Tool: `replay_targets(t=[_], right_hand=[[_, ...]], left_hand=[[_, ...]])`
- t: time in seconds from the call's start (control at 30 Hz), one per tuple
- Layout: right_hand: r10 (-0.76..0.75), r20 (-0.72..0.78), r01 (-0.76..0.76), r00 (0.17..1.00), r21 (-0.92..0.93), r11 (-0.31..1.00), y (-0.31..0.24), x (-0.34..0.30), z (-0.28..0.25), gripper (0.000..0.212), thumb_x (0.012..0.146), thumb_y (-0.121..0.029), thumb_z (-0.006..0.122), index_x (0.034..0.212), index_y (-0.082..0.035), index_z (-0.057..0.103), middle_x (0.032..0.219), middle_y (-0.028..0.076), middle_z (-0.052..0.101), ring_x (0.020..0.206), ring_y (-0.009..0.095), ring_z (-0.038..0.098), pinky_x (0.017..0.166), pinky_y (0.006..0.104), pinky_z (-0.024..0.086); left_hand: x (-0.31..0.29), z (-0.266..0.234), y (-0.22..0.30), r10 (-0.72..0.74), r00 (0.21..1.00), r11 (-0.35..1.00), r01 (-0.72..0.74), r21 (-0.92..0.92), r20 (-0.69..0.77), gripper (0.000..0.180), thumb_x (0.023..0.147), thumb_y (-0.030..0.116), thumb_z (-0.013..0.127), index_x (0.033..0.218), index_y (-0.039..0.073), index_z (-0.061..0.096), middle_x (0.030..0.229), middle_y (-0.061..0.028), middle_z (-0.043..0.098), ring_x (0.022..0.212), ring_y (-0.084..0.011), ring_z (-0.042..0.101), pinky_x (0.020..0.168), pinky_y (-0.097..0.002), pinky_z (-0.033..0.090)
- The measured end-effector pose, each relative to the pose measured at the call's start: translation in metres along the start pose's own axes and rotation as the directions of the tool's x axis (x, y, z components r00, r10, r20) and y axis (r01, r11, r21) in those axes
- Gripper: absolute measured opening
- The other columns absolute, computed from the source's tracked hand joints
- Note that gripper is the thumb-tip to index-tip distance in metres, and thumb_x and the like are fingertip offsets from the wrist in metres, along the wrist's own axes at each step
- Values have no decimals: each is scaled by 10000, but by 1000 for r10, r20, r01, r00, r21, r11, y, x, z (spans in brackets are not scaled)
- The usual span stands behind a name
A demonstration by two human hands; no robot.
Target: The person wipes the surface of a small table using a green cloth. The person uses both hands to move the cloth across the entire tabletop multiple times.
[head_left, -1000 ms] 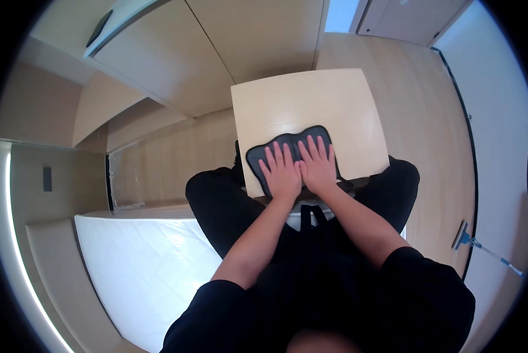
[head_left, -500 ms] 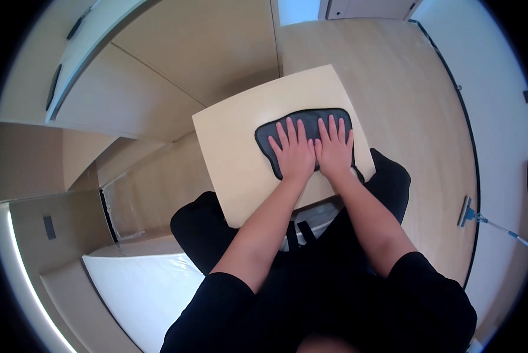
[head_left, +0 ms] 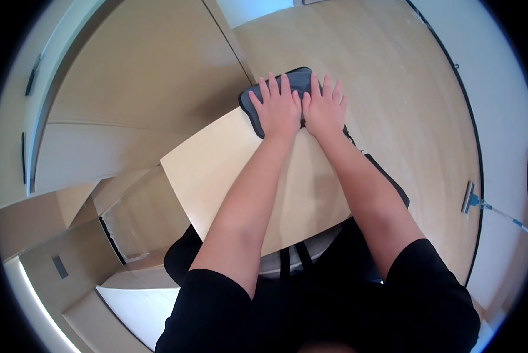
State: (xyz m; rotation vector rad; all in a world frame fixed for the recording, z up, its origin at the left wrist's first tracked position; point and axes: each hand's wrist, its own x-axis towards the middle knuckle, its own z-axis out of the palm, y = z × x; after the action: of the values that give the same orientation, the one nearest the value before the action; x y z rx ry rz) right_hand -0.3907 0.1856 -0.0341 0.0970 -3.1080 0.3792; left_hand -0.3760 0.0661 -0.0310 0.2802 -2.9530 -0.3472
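A dark grey flat pouch lies at the far edge of a small light wooden table. My left hand rests flat on its left half, fingers spread. Beside it, my right hand lies flat on the right half, thumbs almost touching. Both palms press down on the pouch and grip nothing. Most of the pouch is hidden under my hands.
Light wooden cabinets stand to the left. Wood floor stretches to the right, where a long-handled tool lies near the white wall. A white surface sits at the lower left. My dark trousers fill the bottom.
Both hands have slid forward with the pouch across the table, from the near side to the far edge. The view has shifted as my arms stretched out.
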Motion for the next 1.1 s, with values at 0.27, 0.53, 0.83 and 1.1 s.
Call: replay_targets(t=[0.27,0.53,0.83,1.1], right_hand=[[6,71,2,997,-111,994,-6,74,-7,703,1125,-495,401,1740,-161,327,1825,198,187,1682,454,132,1321,667,164],[-136,-256,69,957,-253,965,-12,59,6,693,1128,-489,386,1743,-175,327,1845,144,155,1705,407,42,1318,708,94],[-84,-61,81,995,-53,995,16,-95,-1,690,1083,-481,506,1702,-189,422,1801,175,266,1645,503,193,1251,783,176],[57,-152,-67,987,-61,996,14,-261,-4,702,1043,-459,564,1669,-154,474,1767,254,282,1612,600,159,1152,899,139]], left_hand=[[62,4,10,-114,992,993,114,-1,44,526,1128,367,492,1596,130,447,1545,-103,575,1483,-323,492,1240,-723,291],[55,13,9,-96,987,993,103,49,-131,552,1132,360,482,1613,94,425,1650,-140,486,1574,-336,394,1272,-729,223],[-89,-15,-7,161,987,987,-161,8,1,621,1105,448,492,1696,263,435,1791,-127,329,1671,-381,228,1307,-722,110],[-222,-42,-24,381,910,922,-387,7,161,609,1095,425,527,1691,335,441,1791,-125,333,1669,-411,218,1284,-753,131]])
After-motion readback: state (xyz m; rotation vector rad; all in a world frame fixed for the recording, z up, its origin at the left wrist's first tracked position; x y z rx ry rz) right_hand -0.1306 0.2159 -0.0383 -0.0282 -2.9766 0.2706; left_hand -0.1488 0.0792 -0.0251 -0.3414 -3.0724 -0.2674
